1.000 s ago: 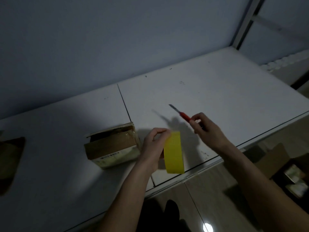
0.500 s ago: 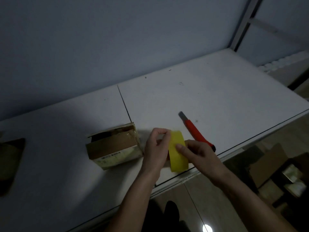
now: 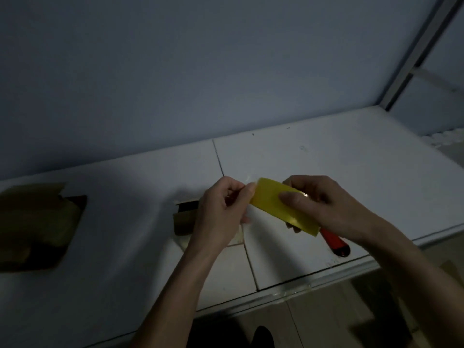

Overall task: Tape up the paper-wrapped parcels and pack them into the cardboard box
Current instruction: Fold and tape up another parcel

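A yellow tape roll (image 3: 273,202) is held above the white table between both hands. My right hand (image 3: 324,207) grips the roll, thumb on its outer face. My left hand (image 3: 223,212) pinches the roll's left edge, where the tape end appears to be. A small paper-wrapped parcel (image 3: 183,219) lies on the table behind my left hand, mostly hidden by it. A larger brown parcel or cardboard box (image 3: 35,227) sits at the far left; the dim light hides which.
A red utility knife (image 3: 335,241) lies on the white table (image 3: 351,172) under my right wrist, near the front edge. A grey wall rises behind the table. A metal shelf frame (image 3: 414,54) stands at the right. Floor shows below the table edge.
My right hand put the red knife down on the table and took hold of the tape roll. Both hands lifted the roll. The camera tilted, shifting the view left.
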